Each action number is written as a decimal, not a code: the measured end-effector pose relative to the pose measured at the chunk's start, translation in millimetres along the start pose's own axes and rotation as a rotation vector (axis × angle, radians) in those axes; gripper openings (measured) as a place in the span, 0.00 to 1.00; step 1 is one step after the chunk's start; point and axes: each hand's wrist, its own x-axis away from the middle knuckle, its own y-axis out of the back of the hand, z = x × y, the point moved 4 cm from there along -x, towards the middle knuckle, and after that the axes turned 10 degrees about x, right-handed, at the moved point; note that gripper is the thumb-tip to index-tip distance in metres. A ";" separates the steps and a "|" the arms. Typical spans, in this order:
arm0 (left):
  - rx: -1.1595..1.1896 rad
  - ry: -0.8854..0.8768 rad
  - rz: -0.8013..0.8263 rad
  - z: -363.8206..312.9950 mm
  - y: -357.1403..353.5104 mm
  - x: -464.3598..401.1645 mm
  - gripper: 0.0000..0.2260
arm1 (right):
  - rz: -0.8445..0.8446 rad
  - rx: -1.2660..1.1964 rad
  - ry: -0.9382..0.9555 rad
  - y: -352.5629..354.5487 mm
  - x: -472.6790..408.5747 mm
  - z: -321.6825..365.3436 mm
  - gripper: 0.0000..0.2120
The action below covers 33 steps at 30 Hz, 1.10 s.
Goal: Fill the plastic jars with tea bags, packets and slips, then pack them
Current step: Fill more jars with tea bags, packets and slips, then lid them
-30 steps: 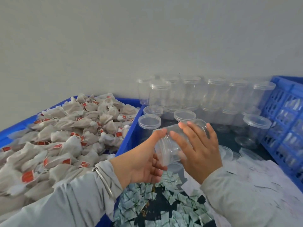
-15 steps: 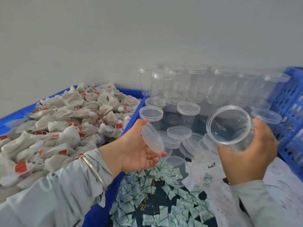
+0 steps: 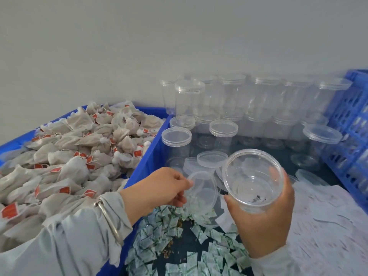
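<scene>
The right hand (image 3: pixel 264 222) wraps its fingers around an open clear plastic jar (image 3: pixel 253 181), tilted with its mouth toward the camera, above green-printed packets (image 3: pixel 159 226). The left hand (image 3: pixel 157 191) pinches a clear round lid (image 3: pixel 202 191) just beside it.

Left blue crate (image 3: pixel 152 154) heaped with tea bags (image 3: pixel 75 156), right blue crate (image 3: pixel 356 124) with lidded clear jars (image 3: pixel 231 100) along its far edge, loose lids (image 3: pixel 212 159) mid-floor, green-printed packets (image 3: pixel 169 246) near edge, white slips (image 3: pixel 328 220) at right corner
</scene>
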 end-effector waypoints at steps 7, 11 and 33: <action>-0.124 -0.056 0.029 1.6 -4.4 -4.3 0.15 | 0.119 0.059 -0.025 -5.4 5.6 -3.0 0.49; -0.103 -0.167 -0.061 -7.0 4.8 -3.9 0.10 | 0.162 0.068 -0.037 -9.3 7.1 -2.3 0.49; -0.967 -0.255 -0.429 22.3 149.8 -43.2 0.22 | 0.675 -0.252 -0.072 -55.2 78.8 39.0 0.54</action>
